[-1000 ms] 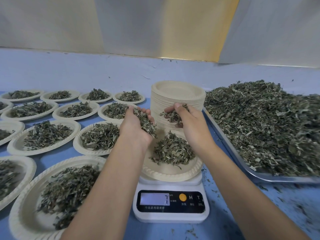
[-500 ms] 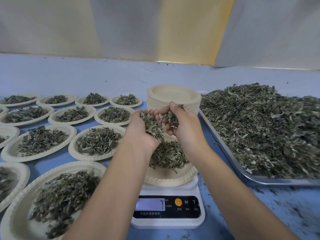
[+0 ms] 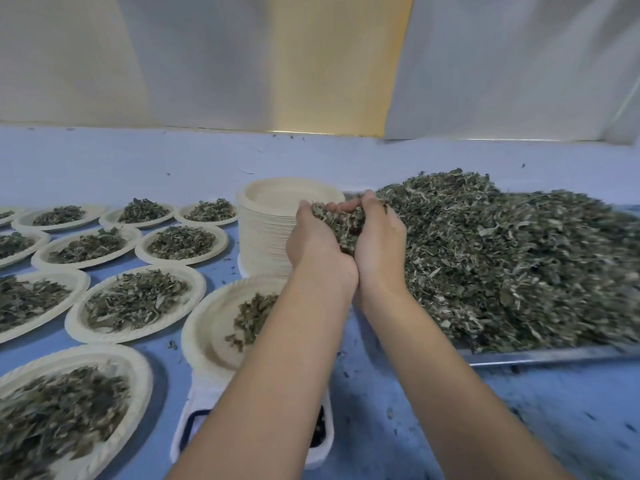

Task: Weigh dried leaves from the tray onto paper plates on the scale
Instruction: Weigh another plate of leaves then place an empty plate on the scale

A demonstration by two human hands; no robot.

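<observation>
– blue table (image 3: 415, 403), two bare forearms reaching in from the near edge. what are the hands doing?
– the left hand (image 3: 313, 244) and right hand (image 3: 379, 244) are pressed together at the heels. their fingers curl up into one bowl around a clump of dried leaves (image 3: 341, 225). they are raised at the left end of the tray (image 3: 554, 355), just right of the stack of empty paper plates (image 3: 266, 230).
– and the tray itself?
– metal, on the right, heaped with a loose mound of leaves (image 3: 502, 271) that runs to its near rim.
– where is the scale?
– the white scale (image 3: 183, 434) sits near, under the left forearm, which hides most of its front panel. the paper plate (image 3: 207, 327) on it carries a small pile (image 3: 252, 320) of the same leaves, partly covered by the arm.
– anything else in the frame?
– filled plates (image 3: 135, 299) lie in rows across the left side, from near to far, each with its own portion. dark crumbs (image 3: 391, 414) dot the blue surface near the tray. pale panels (image 3: 207, 64) with a yellow strip between them stand along the far edge of the table.
</observation>
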